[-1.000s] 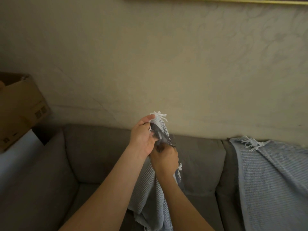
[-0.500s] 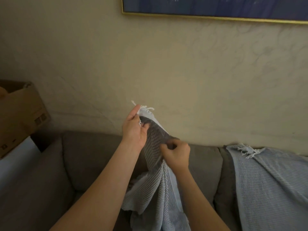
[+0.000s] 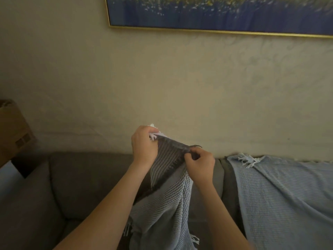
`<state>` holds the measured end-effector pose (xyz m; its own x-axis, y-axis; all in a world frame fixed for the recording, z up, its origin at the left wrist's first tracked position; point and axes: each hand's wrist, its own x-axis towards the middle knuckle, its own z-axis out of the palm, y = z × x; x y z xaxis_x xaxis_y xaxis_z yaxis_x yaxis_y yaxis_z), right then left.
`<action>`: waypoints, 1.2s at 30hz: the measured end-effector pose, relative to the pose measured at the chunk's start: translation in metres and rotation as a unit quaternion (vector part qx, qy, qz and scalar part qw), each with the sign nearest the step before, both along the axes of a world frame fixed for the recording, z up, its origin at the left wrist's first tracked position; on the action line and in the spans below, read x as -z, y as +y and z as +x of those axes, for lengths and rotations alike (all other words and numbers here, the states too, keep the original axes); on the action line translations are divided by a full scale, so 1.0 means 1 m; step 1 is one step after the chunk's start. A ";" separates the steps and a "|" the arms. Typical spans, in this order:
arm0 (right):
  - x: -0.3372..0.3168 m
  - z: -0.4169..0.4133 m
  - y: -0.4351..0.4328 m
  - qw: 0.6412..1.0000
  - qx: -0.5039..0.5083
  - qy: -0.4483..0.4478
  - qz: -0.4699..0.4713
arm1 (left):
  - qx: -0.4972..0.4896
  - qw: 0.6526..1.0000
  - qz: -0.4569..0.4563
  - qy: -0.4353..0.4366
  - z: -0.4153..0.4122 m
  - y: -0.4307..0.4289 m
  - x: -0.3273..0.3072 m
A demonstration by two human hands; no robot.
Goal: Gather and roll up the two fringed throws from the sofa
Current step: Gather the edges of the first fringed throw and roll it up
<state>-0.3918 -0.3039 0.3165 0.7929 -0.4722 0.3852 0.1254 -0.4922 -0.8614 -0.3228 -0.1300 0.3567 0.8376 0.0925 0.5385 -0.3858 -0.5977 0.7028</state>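
I hold a grey-blue waffle-weave throw (image 3: 167, 210) with white fringe up in front of the grey sofa (image 3: 86, 181). My left hand (image 3: 143, 144) grips its fringed top corner. Along the same top edge, a short span to the right, my right hand (image 3: 200, 165) pinches the cloth. The fabric is stretched between both hands and the rest hangs down over the seat. A second light blue fringed throw (image 3: 281, 199) lies draped over the sofa's back and seat at the right, its fringe at the top edge.
A cardboard box (image 3: 12, 130) stands at the left beyond the sofa's arm. A gold-framed blue picture (image 3: 216, 13) hangs on the cream wall above the sofa.
My hands have drawn apart along the throw's top edge, the right one sliding rightward and stretching the cloth. The view has tilted up, showing more of the picture.
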 end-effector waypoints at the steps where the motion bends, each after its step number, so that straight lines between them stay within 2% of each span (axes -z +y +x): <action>1: 0.002 -0.005 -0.005 1.000 0.000 0.006 -0.015 | -0.003 1.000 0.009 -0.019 -0.004 -0.004 0.000; 7: 0.019 -0.026 -0.023 0.996 -0.027 0.032 -0.076 | 0.008 0.999 0.024 -0.034 -0.017 -0.023 0.003; 11: 0.031 -0.035 -0.027 0.991 -0.062 0.048 -0.108 | 0.106 0.993 0.014 0.041 -0.029 -0.034 0.008; 13: 0.042 -0.037 -0.026 0.988 -0.076 0.070 -0.111 | 0.128 0.991 0.019 0.033 -0.039 -0.042 0.007; 18: 0.061 -0.045 -0.006 0.983 -0.142 0.104 -0.051 | 0.134 0.991 0.026 -0.013 -0.050 -0.063 0.002; 22: 0.056 -0.045 0.006 0.992 -0.056 0.109 0.002 | 0.125 0.992 0.015 -0.013 -0.055 -0.067 0.001; 25: 0.056 -0.044 0.005 0.985 -0.004 0.162 -0.051 | 0.118 0.993 0.001 -0.009 -0.058 -0.071 0.001; 28: 0.060 -0.051 0.003 0.961 -0.001 0.257 -0.098 | 0.106 0.994 -0.022 -0.005 -0.060 -0.075 0.000; 33: 0.085 -0.065 -0.016 0.926 -0.090 0.363 -0.048 | 0.059 0.994 -0.093 -0.006 -0.056 -0.073 -0.009; 36: 0.096 -0.072 -0.032 0.910 -0.083 0.400 -0.077 | 0.024 0.991 -0.135 0.004 -0.051 -0.066 -0.012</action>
